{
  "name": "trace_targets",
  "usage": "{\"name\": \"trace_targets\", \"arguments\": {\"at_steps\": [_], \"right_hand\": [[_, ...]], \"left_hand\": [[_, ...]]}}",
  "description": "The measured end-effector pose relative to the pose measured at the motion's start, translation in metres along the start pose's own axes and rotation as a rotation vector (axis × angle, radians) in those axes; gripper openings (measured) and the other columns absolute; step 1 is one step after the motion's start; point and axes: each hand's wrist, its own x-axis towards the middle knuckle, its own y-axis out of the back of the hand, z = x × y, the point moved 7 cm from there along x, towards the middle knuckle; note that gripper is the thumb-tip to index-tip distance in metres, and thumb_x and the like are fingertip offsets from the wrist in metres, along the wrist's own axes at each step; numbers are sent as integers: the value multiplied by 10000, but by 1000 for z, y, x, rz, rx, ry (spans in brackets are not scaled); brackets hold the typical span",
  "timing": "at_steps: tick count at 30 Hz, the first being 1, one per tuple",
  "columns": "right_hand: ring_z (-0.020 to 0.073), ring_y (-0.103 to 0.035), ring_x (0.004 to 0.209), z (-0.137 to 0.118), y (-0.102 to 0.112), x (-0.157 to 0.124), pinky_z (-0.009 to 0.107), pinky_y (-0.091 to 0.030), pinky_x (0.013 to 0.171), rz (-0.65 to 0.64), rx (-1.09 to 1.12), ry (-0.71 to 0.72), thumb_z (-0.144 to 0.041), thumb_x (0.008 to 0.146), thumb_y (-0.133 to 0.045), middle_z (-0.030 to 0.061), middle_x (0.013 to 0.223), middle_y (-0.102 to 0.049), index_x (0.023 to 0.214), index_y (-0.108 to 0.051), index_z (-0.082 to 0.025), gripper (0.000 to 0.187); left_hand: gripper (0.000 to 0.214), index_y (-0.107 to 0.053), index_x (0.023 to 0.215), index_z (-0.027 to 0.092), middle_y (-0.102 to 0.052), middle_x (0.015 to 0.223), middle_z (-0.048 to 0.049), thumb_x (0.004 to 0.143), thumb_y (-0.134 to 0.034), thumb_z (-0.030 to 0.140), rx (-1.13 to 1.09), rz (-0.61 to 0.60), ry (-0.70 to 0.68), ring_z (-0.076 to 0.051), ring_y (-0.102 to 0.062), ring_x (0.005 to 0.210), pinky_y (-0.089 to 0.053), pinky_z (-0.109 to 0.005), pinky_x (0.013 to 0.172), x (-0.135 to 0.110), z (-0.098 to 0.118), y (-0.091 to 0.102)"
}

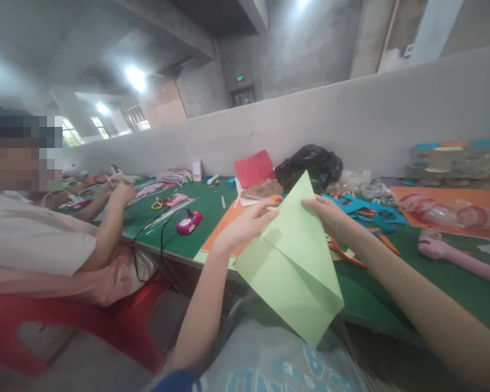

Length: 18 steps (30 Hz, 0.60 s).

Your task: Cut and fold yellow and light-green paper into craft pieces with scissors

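A light green sheet of paper (288, 267), creased and partly folded over itself, is held up in front of my body at the table edge. My left hand (247, 223) grips its upper left edge with the fingers closed on it. On the upper right edge, my right hand (326, 212) pinches the same sheet; some of its fingers are hidden behind the paper. Just behind the sheet, an orange sheet (220, 237) lies on the green table (179, 239), and blue and orange paper offcuts (359, 207) are strewn near my right hand.
A black plastic bag (310, 166) and red paper (255, 167) lie by the low wall. A magenta device (189, 223) with a black cable sits left. At right are a pink tool (453, 253) and striped rolls (453, 212). A co-worker (36, 228) sits at left, handling pale strips.
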Motion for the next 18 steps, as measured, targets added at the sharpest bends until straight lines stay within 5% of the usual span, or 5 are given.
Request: {"name": "trace_targets", "arguments": {"at_steps": [7,18], "right_hand": [[179,-693,636,5,-2,-1,265,-591,582,-99,-59,-9,-307,843,-694,56,887,-754,1079,-678,-205,258],[169,-677,611,5,-17,-6,246,-564,564,-34,-56,-86,-225,895,-595,68,843,-750,1056,-674,-166,188]], "left_hand": [[390,-656,1061,172,-706,1010,-66,920,-508,504,-32,-34,54,-214,-650,907,-485,-314,777,14,-7,-25],[383,-584,824,181,-631,817,-22,942,-425,508,18,105,85,-177,-564,779,-414,-286,709,6,-16,-24]]}}
